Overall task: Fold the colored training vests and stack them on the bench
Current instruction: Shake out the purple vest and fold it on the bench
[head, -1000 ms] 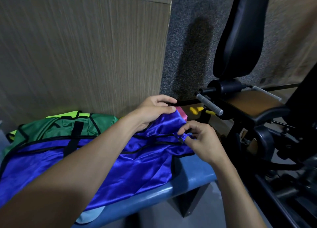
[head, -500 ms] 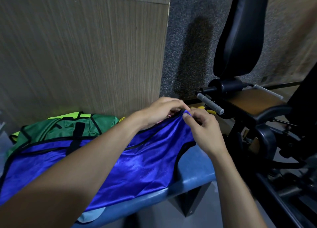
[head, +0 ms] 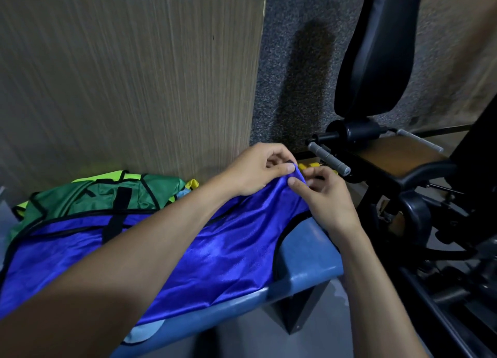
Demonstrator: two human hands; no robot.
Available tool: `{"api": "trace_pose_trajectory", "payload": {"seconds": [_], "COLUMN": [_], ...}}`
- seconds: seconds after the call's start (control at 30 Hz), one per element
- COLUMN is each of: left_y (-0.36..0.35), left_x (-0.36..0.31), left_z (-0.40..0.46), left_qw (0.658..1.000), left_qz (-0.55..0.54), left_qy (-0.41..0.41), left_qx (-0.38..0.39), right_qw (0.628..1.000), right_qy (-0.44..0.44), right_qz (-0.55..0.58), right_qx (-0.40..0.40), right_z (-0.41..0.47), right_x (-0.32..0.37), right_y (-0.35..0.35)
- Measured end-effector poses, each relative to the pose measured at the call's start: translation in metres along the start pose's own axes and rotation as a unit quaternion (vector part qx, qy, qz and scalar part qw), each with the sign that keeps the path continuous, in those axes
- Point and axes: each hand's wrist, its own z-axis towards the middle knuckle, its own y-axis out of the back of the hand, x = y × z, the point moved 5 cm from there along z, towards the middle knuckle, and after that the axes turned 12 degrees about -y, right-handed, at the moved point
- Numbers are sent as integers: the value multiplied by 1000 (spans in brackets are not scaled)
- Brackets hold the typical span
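Left forearm (head: 129, 250) hides much of blue vest (head: 228, 255).

Both hands are up at the far end of the shiny royal-blue training vest with black edging (head: 220, 252), which lies spread lengthwise over the padded blue bench (head: 309, 252). The left hand (head: 258, 170) pinches the raised tip of the cloth between thumb and fingers, and the right hand (head: 326, 196) pinches the same tip from the other side, thumb pressed on the fabric just beside the left thumb. Behind the blue one sits a rumpled green vest with black trim (head: 88, 199), with a neon-yellow vest (head: 107, 175) peeking out past it against the wood-grain wall panel (head: 129, 83). To the right stands a black padded gym machine (head: 376, 48).
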Motion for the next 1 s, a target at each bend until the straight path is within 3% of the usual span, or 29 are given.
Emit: {"api": "trace_pose_trajectory", "payload": {"seconds": [0.1,0.17,0.23,0.33,0.47,0.53,0.7,0.83,1.0], "left_y": [1,3,-6,-56,-108,-111,-97,-90,-89], "left_x": [-1,-18,-43,-54,-31,-31,-53,-59,-50], "left_z": [1,-10,-35,-83,-132,-138,-141,-146,-154], "left_qw": [996,977,962,938,801,770,769,788,824], "left_qz": [89,199,237,284,476,515,554,551,476], "left_qy": [-7,-51,-112,-151,-128,-109,-124,-119,-138], "left_qx": [-16,-63,-69,128,340,360,294,248,273], "right_qw": [997,998,999,998,999,998,995,991,985], "right_qy": [-47,-49,-44,-44,-40,-38,-36,-51,-98], "right_qz": [17,20,31,33,3,-8,-50,-77,-98], "right_qx": [51,25,4,-9,-32,-44,-81,-102,-100], "right_z": [2,6,14,26,29,29,32,36,40], "right_x": [-7,-9,-12,-18,-20,-21,-27,-33,-45], "right_y": [-4,-6,-7,-10,-13,-12,-5,-1,1]}}
